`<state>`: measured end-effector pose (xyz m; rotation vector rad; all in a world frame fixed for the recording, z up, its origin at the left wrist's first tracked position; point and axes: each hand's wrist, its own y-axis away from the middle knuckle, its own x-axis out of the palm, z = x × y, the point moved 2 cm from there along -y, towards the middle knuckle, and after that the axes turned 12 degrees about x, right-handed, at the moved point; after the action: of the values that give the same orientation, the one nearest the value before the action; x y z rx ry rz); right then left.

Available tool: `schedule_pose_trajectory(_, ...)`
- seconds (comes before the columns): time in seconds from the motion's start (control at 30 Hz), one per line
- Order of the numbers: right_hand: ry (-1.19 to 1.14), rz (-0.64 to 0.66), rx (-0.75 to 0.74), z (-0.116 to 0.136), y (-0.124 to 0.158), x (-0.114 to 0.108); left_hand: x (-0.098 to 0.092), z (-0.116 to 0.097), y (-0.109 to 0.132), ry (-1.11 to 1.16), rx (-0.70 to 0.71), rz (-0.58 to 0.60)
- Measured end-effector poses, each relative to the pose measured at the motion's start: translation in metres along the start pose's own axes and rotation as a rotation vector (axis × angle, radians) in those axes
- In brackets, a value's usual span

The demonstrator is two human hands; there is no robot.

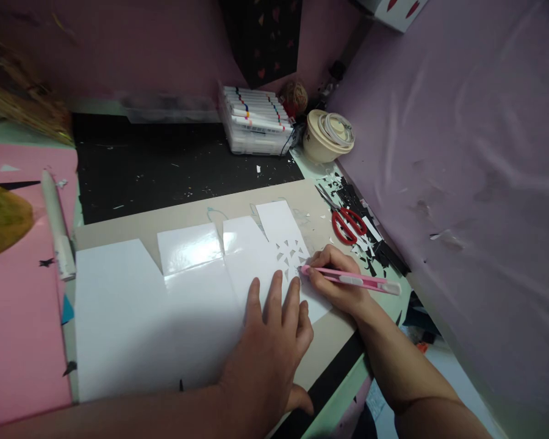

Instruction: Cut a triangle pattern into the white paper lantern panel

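A large white paper sheet with notched flaps along its far edge lies flat on a beige board. Small triangular holes form a cluster near its right end. My left hand presses on the sheet just below that cluster, fingers spread. A pink craft knife is pinched in my right hand, its tip end at the sheet beside the holes. The blade itself is too small to make out. Red-handled scissors lie beyond my right hand among paper scraps.
Black and white paper scraps lie along the right edge by the wall. At the back stand a case of markers and a cream lidded tub. Pink sheeting and a white tube-like stick are on the left.
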<state>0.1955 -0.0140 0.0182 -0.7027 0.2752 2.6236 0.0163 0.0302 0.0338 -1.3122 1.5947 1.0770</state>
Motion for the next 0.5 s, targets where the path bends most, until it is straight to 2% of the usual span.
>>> schedule_pose_trajectory(0.23, 0.048, -0.049, 0.165, 0.010, -0.001, -0.006, 0.000, 0.001, -0.001, 0.004, -0.004, 0.021)
schedule_pose_trajectory(0.5, -0.046, 0.036, 0.338, 0.013, -0.003, -0.010, 0.000, 0.001, -0.001, 0.017, -0.003, 0.014)
